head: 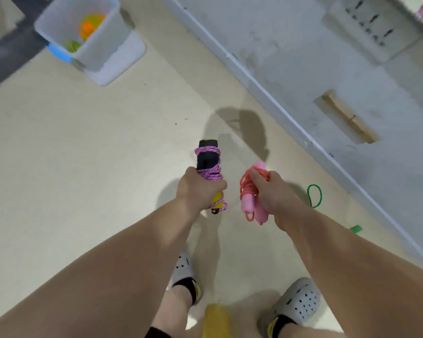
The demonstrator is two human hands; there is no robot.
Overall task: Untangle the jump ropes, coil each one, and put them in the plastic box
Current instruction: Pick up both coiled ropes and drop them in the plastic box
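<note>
With the left hand (200, 189) gripping the purple rope (209, 170) wound round its handles and the right hand (272, 194) clutching the coiled pink rope (247, 191), both bundles are best held tight and lowered into the plastic box (108, 41) (well apart, far left), not tossed.

Pinks, yellow and green on a cream floor (83, 154)
Black-flecked purple rope (209, 172) on black-and-yellow handles (206, 159); coral rope (244, 189) with pink handles (245, 203); green rope (314, 195); pale grey plastic box (103, 45) holding orange and lime; white clogs (300, 298) dotted black.
</note>
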